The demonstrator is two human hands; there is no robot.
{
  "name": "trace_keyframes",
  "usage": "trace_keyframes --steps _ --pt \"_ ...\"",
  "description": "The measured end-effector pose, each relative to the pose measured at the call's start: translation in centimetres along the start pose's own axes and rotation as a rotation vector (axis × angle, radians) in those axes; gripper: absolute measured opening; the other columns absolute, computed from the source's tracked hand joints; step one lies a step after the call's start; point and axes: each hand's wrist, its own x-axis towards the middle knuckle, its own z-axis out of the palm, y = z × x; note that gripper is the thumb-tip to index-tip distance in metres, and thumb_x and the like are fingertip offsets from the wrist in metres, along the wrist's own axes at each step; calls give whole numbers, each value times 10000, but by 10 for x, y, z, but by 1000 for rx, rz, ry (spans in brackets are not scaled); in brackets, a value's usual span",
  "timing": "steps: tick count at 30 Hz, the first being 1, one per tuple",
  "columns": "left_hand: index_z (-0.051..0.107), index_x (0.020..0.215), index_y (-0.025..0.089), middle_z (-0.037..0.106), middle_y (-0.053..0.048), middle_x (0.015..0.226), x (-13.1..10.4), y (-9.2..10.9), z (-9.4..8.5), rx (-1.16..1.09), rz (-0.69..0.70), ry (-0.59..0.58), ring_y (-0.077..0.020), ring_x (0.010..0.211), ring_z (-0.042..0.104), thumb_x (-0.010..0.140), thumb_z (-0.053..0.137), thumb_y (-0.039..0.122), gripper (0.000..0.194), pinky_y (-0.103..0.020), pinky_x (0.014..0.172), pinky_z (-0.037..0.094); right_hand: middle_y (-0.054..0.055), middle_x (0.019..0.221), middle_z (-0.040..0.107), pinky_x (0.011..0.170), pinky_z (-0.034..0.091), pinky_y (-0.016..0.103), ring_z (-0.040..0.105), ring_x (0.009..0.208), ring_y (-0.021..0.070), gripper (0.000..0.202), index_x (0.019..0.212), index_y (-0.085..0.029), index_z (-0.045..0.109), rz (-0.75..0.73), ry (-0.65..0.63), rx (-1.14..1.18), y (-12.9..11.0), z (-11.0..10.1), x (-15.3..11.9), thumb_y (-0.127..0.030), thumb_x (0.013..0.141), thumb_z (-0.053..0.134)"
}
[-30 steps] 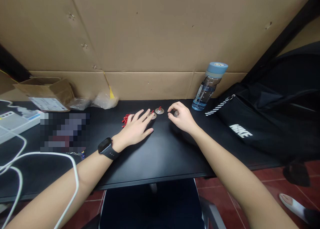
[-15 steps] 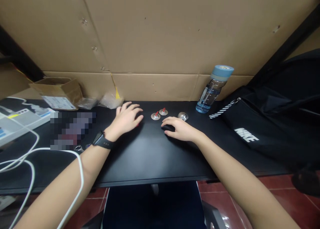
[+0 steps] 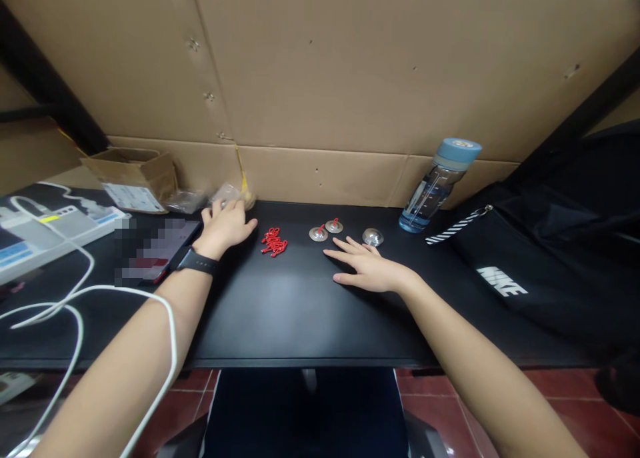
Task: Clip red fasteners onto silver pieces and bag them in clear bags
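My left hand [image 3: 227, 228], with a black watch on the wrist, reaches to a clear plastic bag [image 3: 227, 195] at the back left; its fingers are spread over the bag's front edge. To its right lies a small heap of red cords [image 3: 274, 242]. My right hand [image 3: 367, 266] rests palm down with fingers apart and nothing in it. Just beyond it are two small metal cymbals with red loops, one [image 3: 318, 234] beside the other [image 3: 335, 227]. A shiny metal dome [image 3: 373, 237] without a visible cord sits behind the right hand's knuckles.
An open cardboard box [image 3: 135, 178], a dark phone-like item [image 3: 173, 245], partly blurred, and a power strip [image 3: 60, 235] with white cables are on the left. A blue-capped bottle [image 3: 435, 191] and a black bag [image 3: 540, 245] stand on the right. Cardboard [image 3: 350, 78] walls the back.
My left hand has moved left and back to the plastic bag, uncovering the red cords. My right hand's fingers have spread wider. The view has shifted slightly.
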Motion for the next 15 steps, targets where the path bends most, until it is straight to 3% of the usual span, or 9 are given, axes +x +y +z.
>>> trace_keyframes --steps 6,10,15 --pt "475 1521 193 495 -208 1565 -12 12 -27 -117 -66 318 -470 1414 404 957 514 417 608 -684 1079 288 77 1733 254 1217 164 760 138 1605 453 692 1575 -402 465 -2 -4 17 -2 -3 -1 -542 932 679" --pt "548 1443 260 581 -130 1466 -17 21 -40 -236 -49 520 -384 1324 528 990 475 297 460 -602 1107 276 76 1730 270 1221 170 753 153 1603 452 683 1564 -404 484 -15 7 17 0 -2 -1 -551 927 685" --pt "592 1344 248 676 -115 1276 -22 38 -42 -305 76 603 -315 1220 622 973 507 200 384 -530 1091 331 72 1727 283 1234 176 729 170 1602 443 680 1558 -400 495 -14 5 11 0 -3 -1 -551 923 688"
